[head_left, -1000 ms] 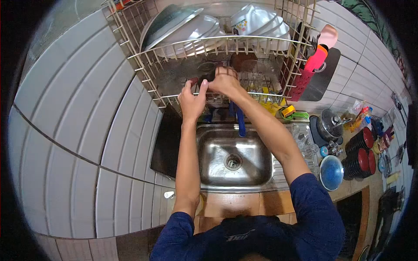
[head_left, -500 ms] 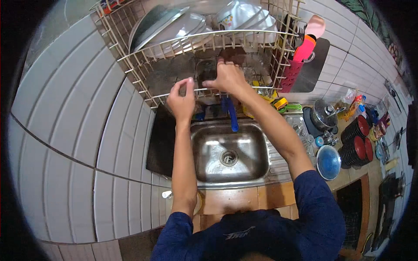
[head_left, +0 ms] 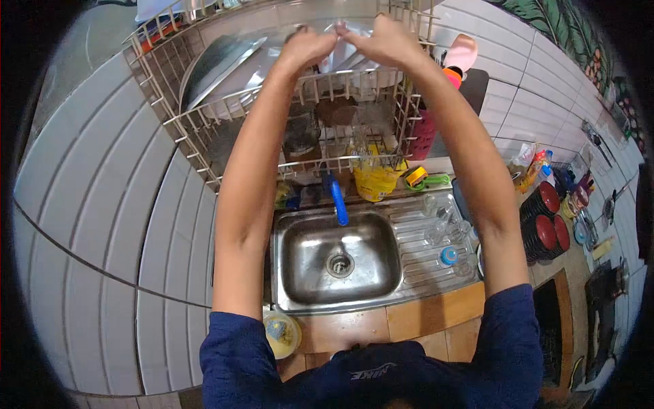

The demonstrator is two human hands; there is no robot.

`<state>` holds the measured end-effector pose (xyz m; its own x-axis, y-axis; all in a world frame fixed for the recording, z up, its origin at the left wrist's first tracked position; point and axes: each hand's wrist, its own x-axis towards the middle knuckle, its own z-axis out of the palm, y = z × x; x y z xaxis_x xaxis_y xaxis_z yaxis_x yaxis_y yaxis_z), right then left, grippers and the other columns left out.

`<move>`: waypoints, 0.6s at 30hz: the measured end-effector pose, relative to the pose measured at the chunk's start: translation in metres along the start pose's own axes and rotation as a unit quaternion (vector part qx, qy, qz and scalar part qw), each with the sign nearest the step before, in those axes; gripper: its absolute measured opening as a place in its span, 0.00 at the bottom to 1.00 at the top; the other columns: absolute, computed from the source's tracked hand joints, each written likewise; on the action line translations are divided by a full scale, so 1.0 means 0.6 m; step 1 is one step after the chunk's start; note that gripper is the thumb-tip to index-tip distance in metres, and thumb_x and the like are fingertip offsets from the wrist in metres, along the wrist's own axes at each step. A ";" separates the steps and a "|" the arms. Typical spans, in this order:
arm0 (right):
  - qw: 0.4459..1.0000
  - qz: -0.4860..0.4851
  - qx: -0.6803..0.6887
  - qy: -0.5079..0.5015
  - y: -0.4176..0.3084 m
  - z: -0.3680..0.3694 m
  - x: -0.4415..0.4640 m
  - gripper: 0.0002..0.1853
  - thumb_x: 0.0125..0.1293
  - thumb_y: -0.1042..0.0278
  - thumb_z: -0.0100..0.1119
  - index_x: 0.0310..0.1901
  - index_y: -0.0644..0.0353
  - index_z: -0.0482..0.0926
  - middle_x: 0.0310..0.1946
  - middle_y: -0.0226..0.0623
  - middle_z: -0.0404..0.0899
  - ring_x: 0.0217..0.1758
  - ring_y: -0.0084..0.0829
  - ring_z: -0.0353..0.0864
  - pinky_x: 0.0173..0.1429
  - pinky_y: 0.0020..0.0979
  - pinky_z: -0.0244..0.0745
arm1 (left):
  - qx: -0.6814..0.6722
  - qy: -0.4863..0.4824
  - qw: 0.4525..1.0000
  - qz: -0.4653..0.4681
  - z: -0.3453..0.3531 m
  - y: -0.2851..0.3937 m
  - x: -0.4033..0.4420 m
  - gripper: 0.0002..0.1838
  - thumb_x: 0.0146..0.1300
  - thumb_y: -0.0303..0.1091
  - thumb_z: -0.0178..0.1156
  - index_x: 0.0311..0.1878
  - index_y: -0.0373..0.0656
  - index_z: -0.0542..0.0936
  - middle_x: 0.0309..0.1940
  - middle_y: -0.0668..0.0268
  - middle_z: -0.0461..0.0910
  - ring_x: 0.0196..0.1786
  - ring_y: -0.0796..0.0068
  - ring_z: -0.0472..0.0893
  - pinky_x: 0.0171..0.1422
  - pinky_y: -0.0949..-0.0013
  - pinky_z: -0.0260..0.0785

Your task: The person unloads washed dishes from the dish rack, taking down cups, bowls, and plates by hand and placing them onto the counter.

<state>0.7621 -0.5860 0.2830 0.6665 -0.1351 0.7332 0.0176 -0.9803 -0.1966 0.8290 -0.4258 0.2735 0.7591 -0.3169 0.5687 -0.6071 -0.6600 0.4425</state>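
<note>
Both my hands are raised to the upper tier of the wire dish rack (head_left: pixel 286 88), above the white bowls (head_left: pixel 349 60). My left hand (head_left: pixel 310 49) has its fingers curled in, with the thumb pointing right. Close beside it, my right hand (head_left: pixel 392 44) bends its fingers over the far side, thumb pointing left. The thumbs nearly meet over the bowls. Blur and the hands themselves hide what the fingers grip. White plates (head_left: pixel 235 75) lean in the rack left of my hands.
Below the rack is a steel sink (head_left: pixel 340 262) with a blue faucet handle (head_left: pixel 338 201). Glasses (head_left: pixel 443 225) stand on the drainboard, near a yellow pouch (head_left: pixel 375 180). Dark red-lined bowls (head_left: pixel 541 232) are stacked at right. A yellow tub (head_left: pixel 281 334) sits at the front left.
Both hands have risen from the rack's lower tier to the bowls on its upper tier. The view has shifted, bringing the yellow pouch and the front-left tub into clearer sight.
</note>
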 end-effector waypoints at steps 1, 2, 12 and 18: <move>0.998 -0.015 0.019 -0.053 -0.002 0.001 0.006 0.37 0.56 0.31 0.54 0.35 0.70 0.81 0.32 0.52 0.83 0.38 0.46 0.84 0.44 0.41 0.78 | -0.002 0.003 1.000 0.004 0.001 -0.004 0.009 0.36 0.56 0.64 0.53 0.42 0.31 0.76 0.41 0.51 0.79 0.44 0.59 0.78 0.49 0.57 0.67; 0.993 -0.029 0.038 -0.110 -0.005 0.002 0.006 0.40 0.57 0.29 0.50 0.32 0.70 0.82 0.32 0.52 0.82 0.39 0.48 0.83 0.45 0.42 0.77 | -0.035 -0.091 0.995 -0.008 -0.006 0.001 0.000 0.38 0.56 0.65 0.53 0.44 0.30 0.75 0.43 0.49 0.78 0.46 0.60 0.77 0.50 0.58 0.66; 0.976 0.101 0.137 -0.136 0.000 0.050 0.025 0.44 0.57 0.22 0.39 0.37 0.63 0.85 0.36 0.49 0.83 0.47 0.42 0.82 0.54 0.39 0.74 | -0.006 -0.130 0.991 0.009 0.004 -0.008 -0.014 0.52 0.40 0.65 0.69 0.57 0.27 0.68 0.42 0.51 0.76 0.43 0.63 0.79 0.47 0.61 0.72; 0.969 0.169 0.081 -0.161 -0.007 0.078 0.058 0.48 0.50 0.17 0.42 0.44 0.61 0.84 0.40 0.49 0.83 0.50 0.41 0.82 0.57 0.37 0.72 | -0.240 -0.300 0.917 -0.104 0.010 -0.037 0.025 0.35 0.51 0.53 0.69 0.52 0.33 0.75 0.35 0.56 0.80 0.29 0.72 0.81 0.33 0.68 0.75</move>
<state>0.8202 -0.5800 0.2785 0.8518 -0.3672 0.3736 -0.1426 -0.8488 -0.5090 0.8553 -0.4197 0.2680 0.7751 -0.6316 0.0168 -0.3585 -0.4178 0.8348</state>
